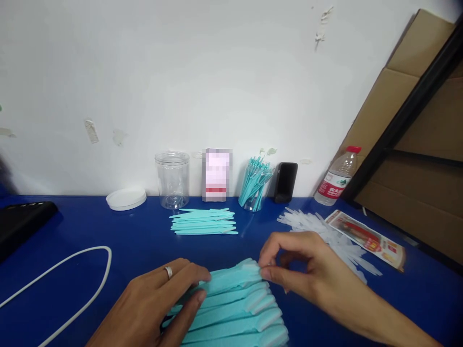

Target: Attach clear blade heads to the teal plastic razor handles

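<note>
A row of teal eyebrow razors (pixel 231 301) with clear covers on their right ends lies side by side at the front of the blue table. My left hand (pixel 155 299), with a ring on it, is curled over the left ends of the row, thumb and forefinger closed about the farthest razor. At the other end, my right hand (pixel 300 270) pinches the covered tip of that same razor. Just beyond my right hand spreads a pile of loose clear plastic covers (pixel 311 220). A small stack of teal razors (pixel 203 222) lies farther back.
Along the wall stand a clear jar (pixel 172 180), a blurred pink-and-white card (pixel 217 176), a cup of teal razors (pixel 256 183), a black phone-like object (pixel 286 182) and a water bottle (pixel 337 177). A white lid (pixel 126 198), white cable (pixel 106 270) and printed packet (pixel 369 238) lie around.
</note>
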Demonstrator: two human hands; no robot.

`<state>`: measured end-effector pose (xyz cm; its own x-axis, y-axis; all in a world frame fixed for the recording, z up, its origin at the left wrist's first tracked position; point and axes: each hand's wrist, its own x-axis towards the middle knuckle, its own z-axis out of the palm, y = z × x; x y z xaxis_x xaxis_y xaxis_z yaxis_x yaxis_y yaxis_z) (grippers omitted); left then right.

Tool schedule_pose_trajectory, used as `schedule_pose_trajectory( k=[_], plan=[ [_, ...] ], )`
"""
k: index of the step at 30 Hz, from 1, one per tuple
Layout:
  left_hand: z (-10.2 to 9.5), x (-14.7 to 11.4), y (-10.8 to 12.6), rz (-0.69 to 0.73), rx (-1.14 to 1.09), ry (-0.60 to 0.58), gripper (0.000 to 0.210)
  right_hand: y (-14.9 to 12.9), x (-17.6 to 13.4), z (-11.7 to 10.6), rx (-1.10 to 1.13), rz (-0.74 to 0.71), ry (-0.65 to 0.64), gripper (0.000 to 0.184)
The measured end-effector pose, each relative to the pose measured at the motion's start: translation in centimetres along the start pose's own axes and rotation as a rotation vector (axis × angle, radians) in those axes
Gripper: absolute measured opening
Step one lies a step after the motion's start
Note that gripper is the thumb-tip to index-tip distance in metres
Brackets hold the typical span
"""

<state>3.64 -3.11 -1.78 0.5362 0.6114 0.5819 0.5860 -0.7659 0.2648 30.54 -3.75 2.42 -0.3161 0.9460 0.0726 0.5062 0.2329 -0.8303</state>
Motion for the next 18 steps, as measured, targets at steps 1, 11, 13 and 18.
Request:
schedule_pose_trajectory(
  k=[1, 11, 13, 18],
  plan=[
    [0.0, 0.0, -0.1, -0.003, -0.018, -0.006, 0.011, -0.1, 0.0, -0.2, -0.061, -0.014, 0.003, 0.005],
    [-0.1, 0.0, -0.5, 0.029, -0.014, -0.106, 0.012, -0.8, -0.2, 0.1, -0.323, -0.083, -0.082, 0.014],
    [-0.3, -0.1, -0.6, -0.022, 0.004, -0.044, 0.005, -0.8, -0.3, -0.7, -0.340, -0.157, -0.030, 0.010],
    [-0.8, 0.2, -1.8, -0.182, 0.003, 0.117, 0.010, 0.3, 0.8, -3.4, -0.408, -0.317, 0.518, 0.010]
  ],
)
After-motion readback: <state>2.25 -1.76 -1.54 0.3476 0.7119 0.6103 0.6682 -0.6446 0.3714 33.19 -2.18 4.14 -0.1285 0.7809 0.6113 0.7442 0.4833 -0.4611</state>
